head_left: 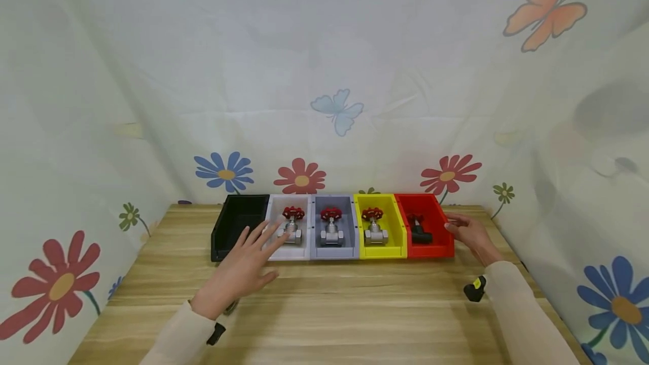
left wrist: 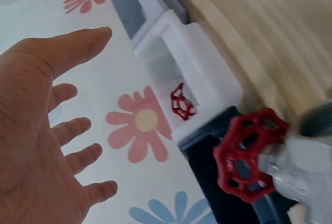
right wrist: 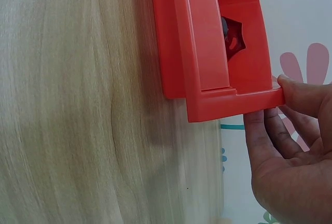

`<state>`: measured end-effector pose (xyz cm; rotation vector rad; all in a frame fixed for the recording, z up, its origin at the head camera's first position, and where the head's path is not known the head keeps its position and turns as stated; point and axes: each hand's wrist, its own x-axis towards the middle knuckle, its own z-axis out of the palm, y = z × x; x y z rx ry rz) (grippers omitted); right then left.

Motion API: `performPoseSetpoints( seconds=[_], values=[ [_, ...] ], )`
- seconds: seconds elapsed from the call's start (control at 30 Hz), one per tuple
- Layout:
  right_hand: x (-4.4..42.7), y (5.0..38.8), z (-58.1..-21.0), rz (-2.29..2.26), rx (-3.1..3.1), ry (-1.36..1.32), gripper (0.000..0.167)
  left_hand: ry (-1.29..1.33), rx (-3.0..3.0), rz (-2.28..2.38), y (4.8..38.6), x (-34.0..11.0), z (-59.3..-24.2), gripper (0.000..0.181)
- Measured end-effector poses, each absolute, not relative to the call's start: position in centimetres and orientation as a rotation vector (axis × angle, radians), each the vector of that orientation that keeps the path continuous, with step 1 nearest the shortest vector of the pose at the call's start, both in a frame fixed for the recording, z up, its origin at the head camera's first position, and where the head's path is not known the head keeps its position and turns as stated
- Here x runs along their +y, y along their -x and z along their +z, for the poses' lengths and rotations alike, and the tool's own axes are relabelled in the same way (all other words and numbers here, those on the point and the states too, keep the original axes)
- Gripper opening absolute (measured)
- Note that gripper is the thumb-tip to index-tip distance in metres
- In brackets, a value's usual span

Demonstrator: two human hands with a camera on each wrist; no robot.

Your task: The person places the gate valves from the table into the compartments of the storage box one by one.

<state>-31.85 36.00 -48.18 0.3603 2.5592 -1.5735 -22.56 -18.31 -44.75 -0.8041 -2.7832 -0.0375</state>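
My left hand [head_left: 238, 272] hovers with fingers spread over the front of the black bin [head_left: 219, 241] and white bin [head_left: 306, 251], holding nothing. With thumb and fingers, my right hand [head_left: 471, 235] pinches the side wall of the red bin [head_left: 431, 250], also seen in the right wrist view. Inside the red bin lies a dark valve [head_left: 419, 235] with a red handle. Close to the left wrist camera is another metal valve with a red handwheel [left wrist: 246, 156]; my left arm mostly hides that spot in the head view.
Metal valves with red handwheels stand in the white bin, the grey bin [head_left: 337, 253] and the yellow bin [head_left: 382, 252]. The bins form one row along the back of the wooden table [head_left: 350, 314]. A flower-printed curtain [head_left: 243, 100] hangs behind and at both sides.
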Motion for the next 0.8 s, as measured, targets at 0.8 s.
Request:
performPoseSetpoints(
  seconds=[0.8],
  values=[
    [36.0, 31.6, -48.1, -1.558, 2.565, -0.324, 0.055, 0.786, -3.017, -0.122, 20.7, -23.5, -46.8, 0.114]
  ],
)
